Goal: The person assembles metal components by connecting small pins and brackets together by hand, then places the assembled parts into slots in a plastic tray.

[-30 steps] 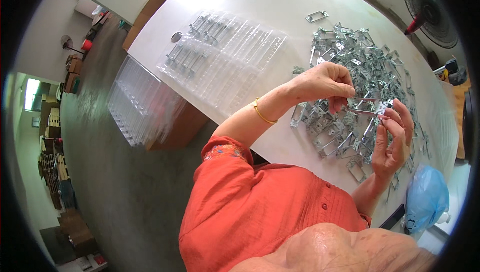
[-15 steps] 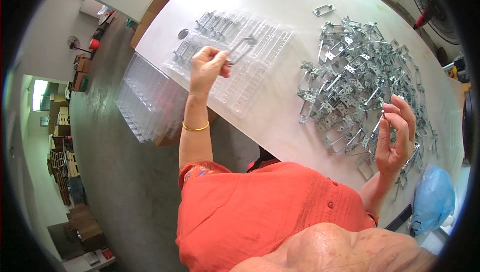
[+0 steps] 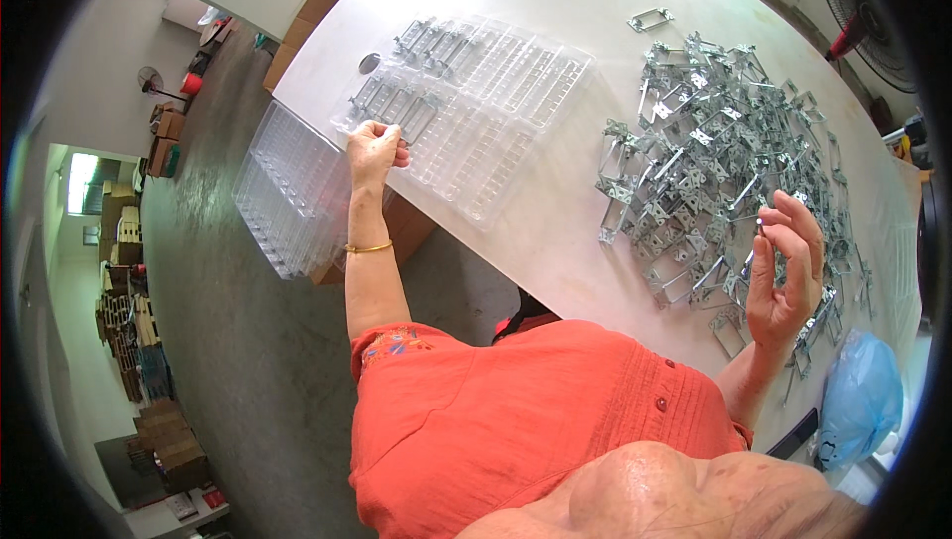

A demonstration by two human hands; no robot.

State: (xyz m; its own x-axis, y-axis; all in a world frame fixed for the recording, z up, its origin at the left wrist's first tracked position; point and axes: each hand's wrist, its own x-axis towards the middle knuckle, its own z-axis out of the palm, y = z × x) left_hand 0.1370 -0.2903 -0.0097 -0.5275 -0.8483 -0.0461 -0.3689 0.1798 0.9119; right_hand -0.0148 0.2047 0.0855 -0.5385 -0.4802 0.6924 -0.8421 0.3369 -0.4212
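Note:
My left hand [image 3: 373,154] pinches one end of a long metal bracket [image 3: 421,126] over the near row of a clear plastic tray [image 3: 476,177]. Several like brackets [image 3: 382,103] lie side by side in that row, next to the held one. More sit at the left end of the tray's far row. On the right, my right hand [image 3: 785,266] is raised at the near side of a big heap of loose metal brackets [image 3: 709,162]. Its thumb and fingers meet around a tiny shiny bit, too small to name.
A stack of clear trays [image 3: 297,192] stands beside the white table [image 3: 555,251] at its left edge. One bracket [image 3: 650,19] lies apart beyond the heap. A blue plastic bag [image 3: 861,400] sits at the right, and a fan [image 3: 868,18] stands at the far right.
My left hand has moved left and down to the tray's near row, bringing the bracket from above the tray to beside the others. My right hand has stayed in place.

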